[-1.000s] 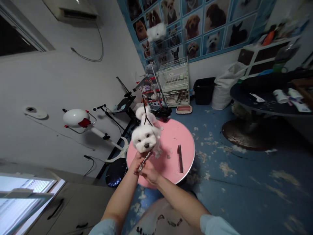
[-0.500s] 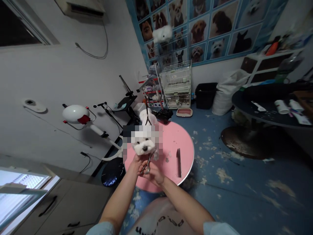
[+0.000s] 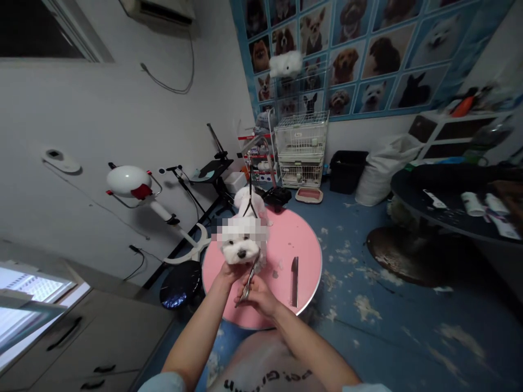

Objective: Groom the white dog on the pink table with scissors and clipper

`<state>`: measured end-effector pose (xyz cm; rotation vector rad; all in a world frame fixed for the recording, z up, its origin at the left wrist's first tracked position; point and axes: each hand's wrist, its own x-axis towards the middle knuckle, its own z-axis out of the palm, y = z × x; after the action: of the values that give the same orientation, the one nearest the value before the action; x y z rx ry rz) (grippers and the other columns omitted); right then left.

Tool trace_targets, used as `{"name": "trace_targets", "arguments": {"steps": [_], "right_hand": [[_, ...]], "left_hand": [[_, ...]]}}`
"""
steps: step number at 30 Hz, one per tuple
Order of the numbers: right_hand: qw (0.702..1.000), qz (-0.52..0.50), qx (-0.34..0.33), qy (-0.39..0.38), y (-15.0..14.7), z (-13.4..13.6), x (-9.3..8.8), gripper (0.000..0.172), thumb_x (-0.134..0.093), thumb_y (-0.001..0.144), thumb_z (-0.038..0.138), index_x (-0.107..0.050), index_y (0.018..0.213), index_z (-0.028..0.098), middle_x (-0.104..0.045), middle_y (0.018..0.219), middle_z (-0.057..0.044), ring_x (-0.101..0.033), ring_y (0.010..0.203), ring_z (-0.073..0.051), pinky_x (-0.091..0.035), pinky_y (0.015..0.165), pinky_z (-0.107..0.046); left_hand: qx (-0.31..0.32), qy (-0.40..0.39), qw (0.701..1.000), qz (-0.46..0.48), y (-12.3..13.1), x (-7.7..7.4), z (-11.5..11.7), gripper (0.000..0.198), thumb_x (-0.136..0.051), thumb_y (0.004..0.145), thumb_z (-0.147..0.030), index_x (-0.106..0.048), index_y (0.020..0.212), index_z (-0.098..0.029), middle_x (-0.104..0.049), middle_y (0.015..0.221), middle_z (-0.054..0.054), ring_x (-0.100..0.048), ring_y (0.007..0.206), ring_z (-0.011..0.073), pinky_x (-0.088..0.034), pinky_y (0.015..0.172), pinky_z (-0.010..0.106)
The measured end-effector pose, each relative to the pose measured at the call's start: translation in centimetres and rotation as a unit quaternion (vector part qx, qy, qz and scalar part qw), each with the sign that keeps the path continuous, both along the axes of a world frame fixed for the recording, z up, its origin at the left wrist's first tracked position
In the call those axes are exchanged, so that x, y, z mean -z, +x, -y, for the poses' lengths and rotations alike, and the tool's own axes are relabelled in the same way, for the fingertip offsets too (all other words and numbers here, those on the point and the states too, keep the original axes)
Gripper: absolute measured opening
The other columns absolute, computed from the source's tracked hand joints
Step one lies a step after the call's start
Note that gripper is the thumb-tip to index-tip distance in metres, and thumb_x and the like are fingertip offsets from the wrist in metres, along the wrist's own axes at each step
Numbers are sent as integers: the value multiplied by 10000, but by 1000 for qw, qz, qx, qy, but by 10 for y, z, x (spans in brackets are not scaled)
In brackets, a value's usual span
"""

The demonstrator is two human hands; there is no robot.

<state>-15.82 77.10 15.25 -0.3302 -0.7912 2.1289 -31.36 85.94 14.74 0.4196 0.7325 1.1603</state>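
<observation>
A small white dog stands on a round pink grooming table, tethered by a thin black loop. My left hand is cupped under its chin, fingers closed on the fur there. My right hand grips a pair of metal scissors, blades pointing up toward the right side of the dog's muzzle. A dark comb lies on the pink table to the right of my hands.
A white stand dryer stands at left. Wire cages, a black bin and a white sack line the far wall. At right is a dark round table with tools. Fur clumps litter the blue floor. Cabinet drawers sit at lower left.
My view shifted, so the table sits lower and slightly right. The scissors swung from pointing at the dog's chin to its right cheek. My left hand stayed under the chin.
</observation>
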Motion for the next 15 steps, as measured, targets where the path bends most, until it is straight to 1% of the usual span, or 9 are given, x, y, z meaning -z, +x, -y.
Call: {"name": "trace_targets", "arguments": {"steps": [2, 3, 6, 8, 10, 12, 13, 15], "right_hand": [[1000, -6, -2, 15, 2, 0, -3, 518, -925, 657, 397, -534, 947, 217, -726, 865, -11, -716, 790, -174, -534, 761, -324], [1000, 1, -4, 24, 3, -1, -4, 515, -927, 652, 390, -537, 942, 217, -723, 860, -5, -712, 793, -169, -529, 770, -321], [998, 46, -3, 32, 2, -2, -3, 565, -956, 611, 342, -499, 926, 232, -681, 760, 52, -689, 710, -153, -537, 741, -325], [998, 50, 6, 29, 0, -3, 0, 590, -962, 606, 377, -481, 920, 238, -675, 757, 52, -690, 707, -161, -547, 740, -340], [999, 35, 20, 36, -4, -4, 1, 580, -955, 619, 425, -503, 928, 235, -694, 819, 24, -699, 779, -173, -553, 808, -365], [998, 36, 37, 48, -8, -5, 1, 575, -963, 608, 428, -522, 921, 232, -696, 841, 18, -692, 824, -174, -547, 878, -379], [997, 45, 45, 48, -10, -6, 0, 581, -971, 594, 417, -518, 909, 235, -688, 824, 26, -687, 814, -170, -548, 889, -386], [996, 69, 52, 34, -13, -5, -2, 612, -981, 572, 409, -484, 887, 244, -664, 758, 51, -678, 750, -165, -563, 857, -400]], "left_hand": [[-26, -25, 999, -14, 1, -1, 1, 64, -682, 811, -223, -704, 770, -179, -745, 759, 61, -700, 684, 188, -575, 699, 269], [-42, -34, 998, -15, 2, -2, 1, 74, -678, 818, -233, -701, 770, -181, -741, 753, 59, -695, 673, 185, -576, 701, 273], [-68, -66, 995, 7, 5, -3, 0, 103, -681, 825, -261, -684, 760, -180, -727, 731, 56, -682, 658, 191, -583, 711, 303], [-69, -86, 994, 26, 6, -3, -1, 122, -678, 831, -270, -683, 757, -172, -719, 721, 65, -678, 666, 208, -586, 712, 334], [-72, -92, 993, 30, 6, -3, 0, 156, -649, 853, -272, -692, 751, -162, -715, 711, 80, -670, 656, 220, -586, 694, 351], [-73, -96, 992, 21, 6, -1, 1, 197, -612, 880, -267, -705, 752, -149, -708, 697, 92, -675, 662, 224, -585, 682, 342], [-70, -97, 993, 16, 6, 0, 1, 210, -599, 890, -263, -712, 760, -142, -706, 694, 96, -686, 685, 228, -587, 690, 334], [-65, -89, 994, 17, 5, 3, 2, 206, -597, 896, -260, -711, 773, -141, -701, 686, 90, -708, 735, 235, -592, 716, 327]]}}
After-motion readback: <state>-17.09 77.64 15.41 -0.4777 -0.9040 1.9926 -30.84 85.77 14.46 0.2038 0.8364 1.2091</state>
